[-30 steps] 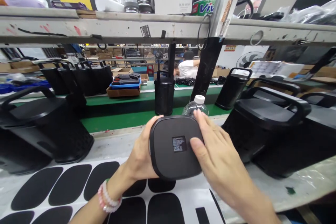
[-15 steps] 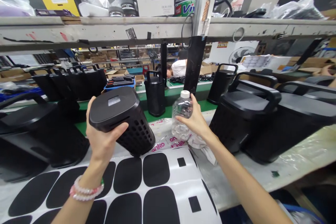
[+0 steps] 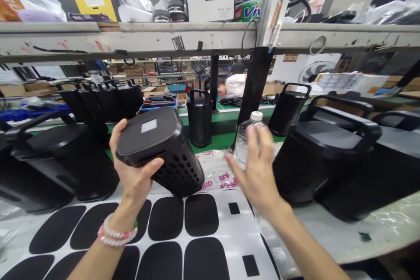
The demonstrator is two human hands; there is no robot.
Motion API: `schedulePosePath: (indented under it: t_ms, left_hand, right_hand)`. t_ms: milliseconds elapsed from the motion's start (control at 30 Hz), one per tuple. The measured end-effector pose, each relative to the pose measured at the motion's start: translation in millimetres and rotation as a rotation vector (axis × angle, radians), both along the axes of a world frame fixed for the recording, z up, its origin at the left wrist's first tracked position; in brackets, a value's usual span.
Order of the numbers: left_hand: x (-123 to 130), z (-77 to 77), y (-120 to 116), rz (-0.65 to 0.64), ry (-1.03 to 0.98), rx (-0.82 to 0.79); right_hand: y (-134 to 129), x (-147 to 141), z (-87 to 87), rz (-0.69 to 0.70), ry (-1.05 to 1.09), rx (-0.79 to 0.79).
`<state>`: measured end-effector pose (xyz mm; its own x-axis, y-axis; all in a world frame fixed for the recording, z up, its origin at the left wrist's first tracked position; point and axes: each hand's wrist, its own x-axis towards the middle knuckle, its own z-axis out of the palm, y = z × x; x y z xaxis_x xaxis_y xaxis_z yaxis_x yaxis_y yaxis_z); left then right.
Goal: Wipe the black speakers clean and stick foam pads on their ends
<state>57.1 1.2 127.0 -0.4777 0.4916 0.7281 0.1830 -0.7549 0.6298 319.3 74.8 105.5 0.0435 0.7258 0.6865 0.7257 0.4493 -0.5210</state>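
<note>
My left hand [image 3: 136,175] grips a black perforated speaker-like housing [image 3: 160,144], tilted so its flat end with a small pale label [image 3: 149,125] faces up toward me. Its lower end is at the back edge of a white sheet [image 3: 232,236] bearing rounded black pieces [image 3: 166,218]. On the right, my right hand [image 3: 257,166] is spread and slightly blurred, in front of a clear plastic bottle [image 3: 241,142] with a white cap [image 3: 256,116]. The bottle stands upright, partly hidden by the fingers, which hold nothing.
Black housings with handles stand at the left [image 3: 72,153] and right [image 3: 328,148]. Another stands on the green surface behind [image 3: 200,118]. A shelf beam [image 3: 131,41] crosses above, with a metal post [image 3: 275,8]. A person in white [image 3: 235,84] is in the background.
My right hand has let go of the bottle and opened in front of it. The whole view has shifted, with things appearing further right. My left hand still holds the housing.
</note>
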Motion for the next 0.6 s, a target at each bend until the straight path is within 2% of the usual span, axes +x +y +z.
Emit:
schedulePosePath:
  t_ms: [133, 233, 300, 400, 500, 533, 600]
  left_hand:
    - [1.1, 15.4, -9.8, -0.016, -0.167, 0.148]
    - [-0.6, 23.5, -18.0, -0.021, -0.228, 0.115]
    - [0.1, 23.4, -22.1, -0.024, -0.277, 0.043]
    - [7.8, 12.4, -26.3, 0.010, -0.360, -0.021]
    - [17.5, -9.7, -31.3, 0.035, -0.455, -0.026]
    - [18.3, -17.8, -34.0, 0.021, -0.475, -0.018]
    - [13.3, -31.6, -41.7, -0.076, -0.470, -0.048]
  right_hand:
    - [-21.6, -19.0, -11.1, 0.328, -0.028, -0.091]
    - [-43.9, -28.9, -33.7, 0.512, 0.026, -0.226]
    - [-59.8, -30.9, -51.9, 0.596, 0.081, -0.331]
    - [-78.3, -28.2, -76.3, 0.717, 0.154, -0.475]
    - [-85.1, -23.4, -87.6, 0.913, 0.492, -0.709]
    - [-84.5, -21.8, -87.2, 0.934, 0.651, -0.777]
    - [-79.3, -19.0, -80.5, 0.816, 0.849, -0.803]
